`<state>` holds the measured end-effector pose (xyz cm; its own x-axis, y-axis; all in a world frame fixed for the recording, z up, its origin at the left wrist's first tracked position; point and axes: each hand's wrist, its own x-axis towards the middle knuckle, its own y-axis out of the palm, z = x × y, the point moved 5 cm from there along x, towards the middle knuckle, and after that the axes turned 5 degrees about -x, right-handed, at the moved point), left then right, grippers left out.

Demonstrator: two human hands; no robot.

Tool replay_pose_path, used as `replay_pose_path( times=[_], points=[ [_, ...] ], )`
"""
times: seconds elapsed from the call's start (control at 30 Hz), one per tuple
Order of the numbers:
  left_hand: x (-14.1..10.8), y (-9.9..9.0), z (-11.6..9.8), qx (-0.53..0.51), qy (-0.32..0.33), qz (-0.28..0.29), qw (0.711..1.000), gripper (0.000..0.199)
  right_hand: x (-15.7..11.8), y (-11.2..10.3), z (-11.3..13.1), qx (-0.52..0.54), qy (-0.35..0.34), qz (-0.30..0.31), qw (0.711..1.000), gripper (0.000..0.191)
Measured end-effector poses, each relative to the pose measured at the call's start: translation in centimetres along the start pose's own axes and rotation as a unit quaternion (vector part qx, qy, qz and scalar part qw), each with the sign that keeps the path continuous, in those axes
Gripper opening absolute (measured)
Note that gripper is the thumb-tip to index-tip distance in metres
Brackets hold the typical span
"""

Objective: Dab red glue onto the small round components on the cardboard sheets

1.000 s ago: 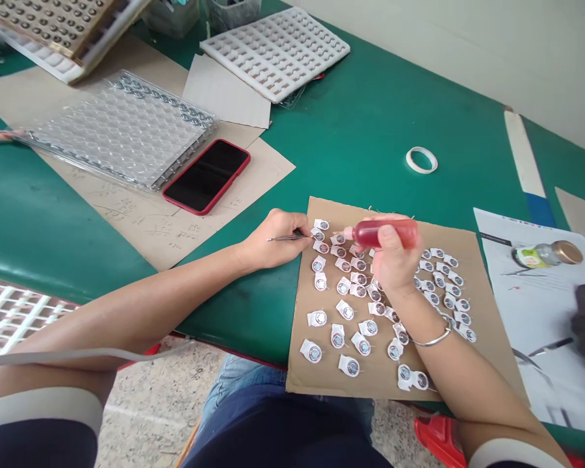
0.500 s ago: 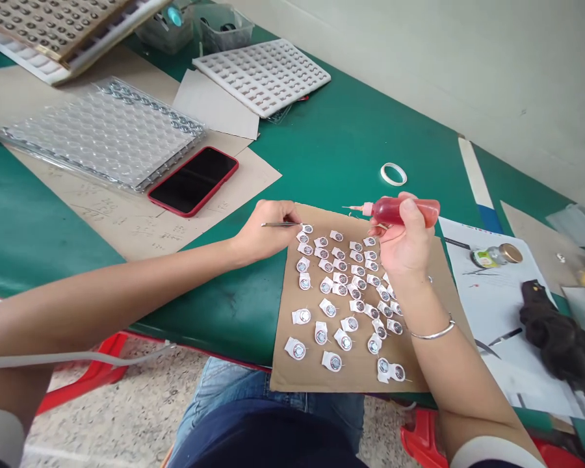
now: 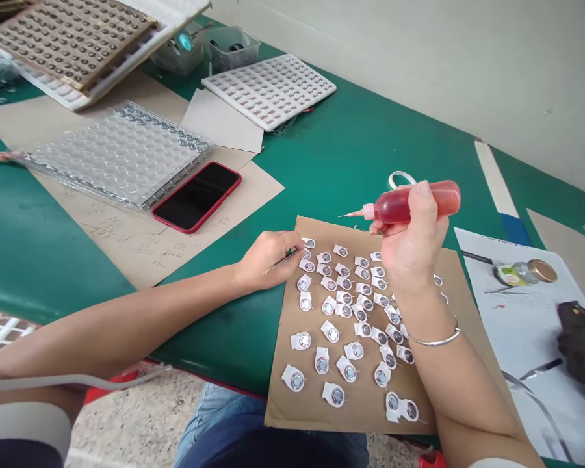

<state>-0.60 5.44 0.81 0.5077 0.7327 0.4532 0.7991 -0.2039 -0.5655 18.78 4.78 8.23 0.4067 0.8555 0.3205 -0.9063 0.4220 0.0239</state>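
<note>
My left hand point(image 3: 272, 259) is closed around slim metal tweezers point(image 3: 285, 261) at the far left corner of a brown cardboard sheet point(image 3: 285, 403). Its fingertips are beside the uppermost small round metal part on a white paper tab point(image 3: 309, 244); whether they touch it I cannot tell. Several more such tabbed parts point(image 3: 333, 394) lie spread over the cardboard. Above its right half, my right hand point(image 3: 414, 240) grips a squeeze bottle point(image 3: 394, 206) of red liquid, tilted nearly level. The bottle's thin needle tip point(image 3: 348, 214) points left, in the air.
Left of the cardboard lie a red-cased phone point(image 3: 197, 197) and clear plastic blister trays point(image 3: 121, 156). White slotted tray point(image 3: 273, 91) and tape roll point(image 3: 400, 177) are farther back. To the right, a small glass jar point(image 3: 524, 272) and black object point(image 3: 582, 351) rest on white paper.
The view has shifted, so most things sit lower in it. The tweezers have tilted more steeply in my left hand. My right hand still holds the bottle, which now overlaps the tape roll.
</note>
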Motion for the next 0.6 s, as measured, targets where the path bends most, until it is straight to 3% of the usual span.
replay_pose_path(
  times=[0.1,0.6],
  points=[
    [0.0,0.0,-0.5,0.014,0.037,0.005,0.999,0.007,0.0,0.4,-0.5,-0.014,0.009,0.011,1.000,0.023],
    [-0.2,0.5,-0.3,0.047,0.028,0.053,0.997,0.008,-0.1,0.8,-1.6,-0.010,0.018,0.028,0.999,0.016]
  ],
)
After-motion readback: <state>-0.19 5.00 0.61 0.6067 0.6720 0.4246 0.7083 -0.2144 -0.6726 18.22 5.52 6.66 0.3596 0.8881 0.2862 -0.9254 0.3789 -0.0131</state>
